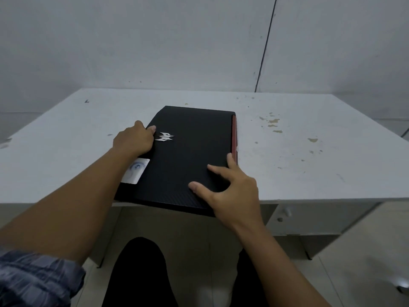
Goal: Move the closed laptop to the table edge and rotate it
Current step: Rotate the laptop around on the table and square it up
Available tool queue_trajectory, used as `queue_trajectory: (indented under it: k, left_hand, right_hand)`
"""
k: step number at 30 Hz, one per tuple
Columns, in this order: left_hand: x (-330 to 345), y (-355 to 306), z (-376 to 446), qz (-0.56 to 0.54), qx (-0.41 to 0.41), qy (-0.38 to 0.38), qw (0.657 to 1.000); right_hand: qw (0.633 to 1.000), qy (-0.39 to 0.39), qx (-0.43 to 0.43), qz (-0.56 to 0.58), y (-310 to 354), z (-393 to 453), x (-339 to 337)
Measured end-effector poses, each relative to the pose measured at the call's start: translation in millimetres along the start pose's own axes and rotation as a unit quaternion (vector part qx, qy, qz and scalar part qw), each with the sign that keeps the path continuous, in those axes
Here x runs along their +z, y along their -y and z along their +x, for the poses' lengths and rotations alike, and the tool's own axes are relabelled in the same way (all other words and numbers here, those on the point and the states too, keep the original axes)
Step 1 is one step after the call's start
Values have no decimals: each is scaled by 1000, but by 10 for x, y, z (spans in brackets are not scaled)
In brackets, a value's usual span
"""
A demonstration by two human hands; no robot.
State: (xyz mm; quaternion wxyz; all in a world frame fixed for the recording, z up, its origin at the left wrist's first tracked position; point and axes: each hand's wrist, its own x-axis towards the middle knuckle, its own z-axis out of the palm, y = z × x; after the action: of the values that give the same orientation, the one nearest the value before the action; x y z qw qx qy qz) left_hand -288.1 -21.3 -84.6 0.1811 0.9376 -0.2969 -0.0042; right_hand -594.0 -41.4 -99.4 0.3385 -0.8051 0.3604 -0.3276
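Here, a closed black laptop (186, 158) lay on a white table (309, 151), its long side running away from the person and its near end overhanging the table's front edge at six o'clock. A silver logo (164, 136) sat on the lid toward ten o'clock, and a pale sticker (136, 171) at eight o'clock. The left hand (134, 139) gripped the laptop's left edge at nine o'clock, fingers curled around it. The right hand (232, 189) rested near the five o'clock corner, fingers spread and pressing on the lid, one fingertip reaching the red-trimmed right edge. Brownish stains (273, 125) marked the table at two o'clock.
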Motion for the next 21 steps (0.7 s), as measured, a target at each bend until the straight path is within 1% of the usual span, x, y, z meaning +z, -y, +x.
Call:
queue_trajectory:
  k: [6,8,10,12,14,18,19,21]
  left_hand:
    - [-22,-47,-119,12,-50,-10,999]
    - [-15,-96,-173,11,-57,-3,998]
    - [50,-188,-160,8,-63,11,998]
    - [85,-237,-212,4,-74,18,997]
    - [104,-256,-265,-2,-79,17,997]
    - [41,-271,-254,15,-97,31,995]
    - [21,-275,-221,16,-94,30,995]
    - [-14,-277,-118,23,-61,6,998]
  right_hand:
    - [999,37,-23,20,-120,227,-198]
    - [998,30,-43,22,-204,311,-276]
    - [999,-10,-51,16,-341,471,-350]
    - [998,-56,-42,2,-438,576,-418]
    - [996,-85,-27,-5,-504,612,-444]
    - [988,-155,5,-22,-432,444,-256]
    - [985,-167,18,-23,-383,362,-190]
    - [983,-174,36,-47,-301,193,-63]
